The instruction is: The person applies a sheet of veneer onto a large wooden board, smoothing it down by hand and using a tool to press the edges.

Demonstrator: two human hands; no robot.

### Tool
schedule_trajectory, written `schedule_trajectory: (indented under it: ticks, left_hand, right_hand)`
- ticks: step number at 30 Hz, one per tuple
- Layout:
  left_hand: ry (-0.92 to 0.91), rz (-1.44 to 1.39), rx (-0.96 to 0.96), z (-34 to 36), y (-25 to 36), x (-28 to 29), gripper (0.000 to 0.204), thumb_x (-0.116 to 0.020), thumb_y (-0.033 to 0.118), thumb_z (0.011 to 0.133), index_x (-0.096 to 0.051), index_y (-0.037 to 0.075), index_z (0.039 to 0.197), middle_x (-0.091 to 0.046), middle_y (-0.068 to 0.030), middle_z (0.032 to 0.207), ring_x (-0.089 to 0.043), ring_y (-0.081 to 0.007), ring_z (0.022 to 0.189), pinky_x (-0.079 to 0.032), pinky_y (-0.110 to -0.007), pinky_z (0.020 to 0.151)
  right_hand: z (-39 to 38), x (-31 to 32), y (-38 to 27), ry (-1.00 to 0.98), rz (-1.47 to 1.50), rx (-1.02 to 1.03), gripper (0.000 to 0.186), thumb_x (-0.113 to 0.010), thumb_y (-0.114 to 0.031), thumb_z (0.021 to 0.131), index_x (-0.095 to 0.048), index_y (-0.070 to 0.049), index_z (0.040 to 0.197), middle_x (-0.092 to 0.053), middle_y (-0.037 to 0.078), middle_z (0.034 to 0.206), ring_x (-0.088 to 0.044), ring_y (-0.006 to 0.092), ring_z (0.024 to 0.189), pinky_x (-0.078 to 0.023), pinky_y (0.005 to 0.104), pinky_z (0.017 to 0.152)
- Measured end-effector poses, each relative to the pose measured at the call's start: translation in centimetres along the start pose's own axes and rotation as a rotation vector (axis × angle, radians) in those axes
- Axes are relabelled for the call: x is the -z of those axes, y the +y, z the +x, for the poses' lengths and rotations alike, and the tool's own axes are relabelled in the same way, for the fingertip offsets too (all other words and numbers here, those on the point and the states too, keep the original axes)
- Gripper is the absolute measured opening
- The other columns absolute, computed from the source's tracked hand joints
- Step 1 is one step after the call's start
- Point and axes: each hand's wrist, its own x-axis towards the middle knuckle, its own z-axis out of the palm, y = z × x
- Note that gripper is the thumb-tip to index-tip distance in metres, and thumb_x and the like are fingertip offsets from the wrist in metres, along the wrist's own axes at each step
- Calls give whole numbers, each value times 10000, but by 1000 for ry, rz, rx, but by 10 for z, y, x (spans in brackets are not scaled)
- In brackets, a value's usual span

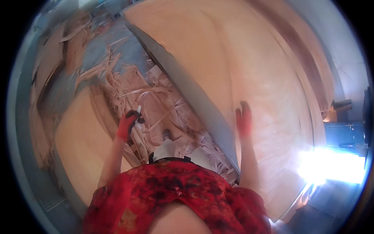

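Observation:
My left hand [129, 123], in a red glove with dark fingertips, is closed around a slim pale knife-like tool [139, 109]; its tip points away from me. It is held above the floor scraps, by the edge of the smaller stack at left. My right hand [244, 120], gloved likewise, has its fingers stretched out on or just over a broad tan sheet of wood veneer [272, 89]. That sheet tops a large raised stack whose grey side [194, 95] faces the scraps.
Torn veneer strips [136, 80] litter the floor around my feet. At the left lies a smaller stack of veneer sheets [80, 130]; broken brown pieces [52, 70] are beyond it. Bright light glares from an opening [333, 165] at right, near a blue cabinet [343, 133].

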Motion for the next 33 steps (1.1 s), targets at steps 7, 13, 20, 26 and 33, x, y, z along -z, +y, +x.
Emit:
schedule_trajectory:
  ticks: [7, 13, 20, 26, 33]
  left_hand:
    - [-40, 47, 20, 63, 39, 26, 161, -614, 145, 960, -607, 4, 1037, -668, -98, 934, -706, -241, 830, -556, -385, 861]
    - [-37, -27, 12, 71, 61, 40, 207, -596, 197, 978, -588, 23, 1089, -684, -143, 1026, -704, -273, 843, -581, -442, 820]
    - [-134, -195, 107, 120, 99, 4, 370, -603, 226, 970, -560, 18, 1273, -645, -155, 1208, -666, -282, 1020, -550, -446, 913]
    - [-483, -356, 235, 296, 90, -40, 375, -552, 224, 1002, -516, 29, 1320, -547, -161, 1396, -582, -380, 1202, -469, -529, 1032]
    - [-700, -551, 351, 414, 94, -41, 285, -506, 239, 1025, -588, 54, 1225, -638, -145, 1221, -603, -365, 1154, -471, -534, 1032]
  right_hand:
    - [111, -77, -23, -25, -286, -77, 461, -628, -239, 902, -542, -102, 1334, -527, 177, 1386, -508, 359, 1237, -445, 452, 1005]
    - [146, -112, 49, -179, -546, -178, 351, -672, -191, 850, -630, -120, 1192, -602, 83, 1271, -563, 338, 1105, -508, 464, 876]
    - [103, -97, -59, 26, -288, -17, 274, -658, -146, 855, -661, -138, 1129, -622, 33, 1224, -562, 288, 1105, -467, 438, 910]
    - [81, -125, -121, 12, -142, 38, 330, -673, -143, 823, -665, -146, 1153, -623, 21, 1215, -560, 273, 1119, -445, 426, 924]
    - [74, -158, -164, -16, -173, -57, 369, -689, -102, 767, -671, -140, 1134, -630, 37, 1207, -580, 272, 1099, -465, 428, 892]
